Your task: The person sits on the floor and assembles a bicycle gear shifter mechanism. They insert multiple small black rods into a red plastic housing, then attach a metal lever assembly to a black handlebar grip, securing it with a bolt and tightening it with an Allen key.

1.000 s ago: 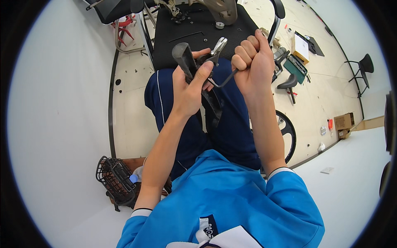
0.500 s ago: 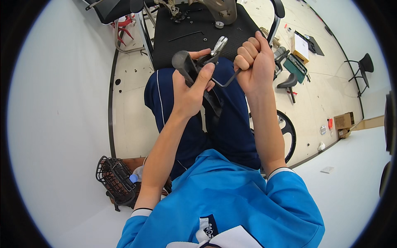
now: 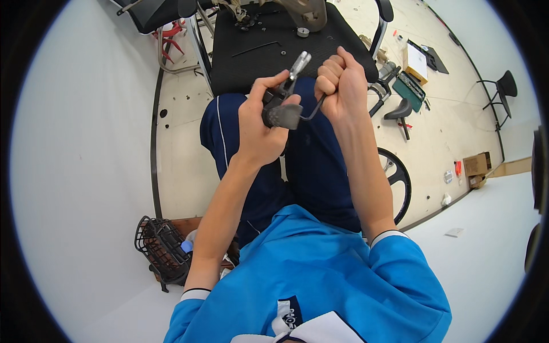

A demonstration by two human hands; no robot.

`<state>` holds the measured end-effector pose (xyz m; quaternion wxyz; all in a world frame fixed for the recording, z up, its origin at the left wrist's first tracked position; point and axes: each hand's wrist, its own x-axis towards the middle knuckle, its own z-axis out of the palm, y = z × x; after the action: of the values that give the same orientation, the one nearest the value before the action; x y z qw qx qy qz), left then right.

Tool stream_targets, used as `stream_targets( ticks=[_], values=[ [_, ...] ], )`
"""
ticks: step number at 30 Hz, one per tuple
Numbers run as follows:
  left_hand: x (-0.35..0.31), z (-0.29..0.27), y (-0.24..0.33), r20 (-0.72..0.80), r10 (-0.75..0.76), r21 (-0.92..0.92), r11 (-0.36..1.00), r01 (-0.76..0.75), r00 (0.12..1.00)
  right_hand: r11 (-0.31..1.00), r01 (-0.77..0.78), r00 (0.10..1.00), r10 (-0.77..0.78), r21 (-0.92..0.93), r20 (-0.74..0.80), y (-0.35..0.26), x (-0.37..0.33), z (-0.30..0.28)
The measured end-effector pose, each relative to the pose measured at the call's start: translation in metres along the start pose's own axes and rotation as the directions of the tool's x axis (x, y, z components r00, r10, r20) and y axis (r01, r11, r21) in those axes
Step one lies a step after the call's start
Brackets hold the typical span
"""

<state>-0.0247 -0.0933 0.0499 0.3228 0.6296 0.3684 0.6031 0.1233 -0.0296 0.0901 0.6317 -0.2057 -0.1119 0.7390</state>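
Note:
My left hand (image 3: 258,119) is wrapped round a black bicycle part (image 3: 283,116) with a broad, curved dark end and a silver lever-like piece (image 3: 299,64) sticking out at the far side. I cannot tell which part it is exactly. My right hand (image 3: 344,86) is closed in a fist on a bent dark hex key (image 3: 314,112). The key's short end reaches the right side of the black part; whether it sits in a bolt is hidden. Both hands are above my knees. Beyond them, a second hex key (image 3: 255,49) lies on a black chair seat (image 3: 240,71).
Small hardware and a beige frame piece (image 3: 306,14) lie on the chair seat. To the right on the floor are a bicycle saddle (image 3: 398,110), a green tool case (image 3: 409,90), a yellow-sided box (image 3: 416,64) and a black wheel (image 3: 404,188). A black wire basket (image 3: 162,243) stands lower left.
The black part has turned in my left hand, so its broad end now points toward my right hand. My right hand with the hex key has shifted slightly left.

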Motion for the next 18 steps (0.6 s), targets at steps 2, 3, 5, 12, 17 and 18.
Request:
stream_targets(
  ticks=[2,3,5,12,17,18],
  values=[
    [-0.004,0.005,-0.012,0.029,0.215,0.16,0.963,-0.217,0.976,0.999,-0.017,0.998,0.02,-0.05,0.054,0.004,0.002,0.007],
    [-0.009,0.004,-0.013,0.015,0.084,0.067,0.994,-0.085,0.996,0.997,-0.025,0.996,0.031,-0.075,0.081,0.006,0.003,0.009],
    [-0.012,0.004,-0.014,0.0,-0.045,-0.058,0.997,0.045,0.999,0.993,-0.047,0.988,0.062,-0.105,0.141,0.01,0.001,0.01],
    [0.0,0.0,0.003,-0.045,-0.224,-0.468,0.866,0.178,0.973,0.989,-0.094,0.906,0.039,0.11,0.422,-0.001,-0.013,0.015],
    [0.006,0.001,0.017,0.02,-0.262,-0.56,0.797,0.228,0.965,0.969,-0.141,0.84,0.011,0.2,0.542,0.0,-0.009,0.022],
    [0.007,0.0,0.02,0.029,-0.27,-0.577,0.782,0.237,0.962,0.968,-0.152,0.83,0.016,0.198,0.558,-0.003,-0.008,0.023]
  ],
)
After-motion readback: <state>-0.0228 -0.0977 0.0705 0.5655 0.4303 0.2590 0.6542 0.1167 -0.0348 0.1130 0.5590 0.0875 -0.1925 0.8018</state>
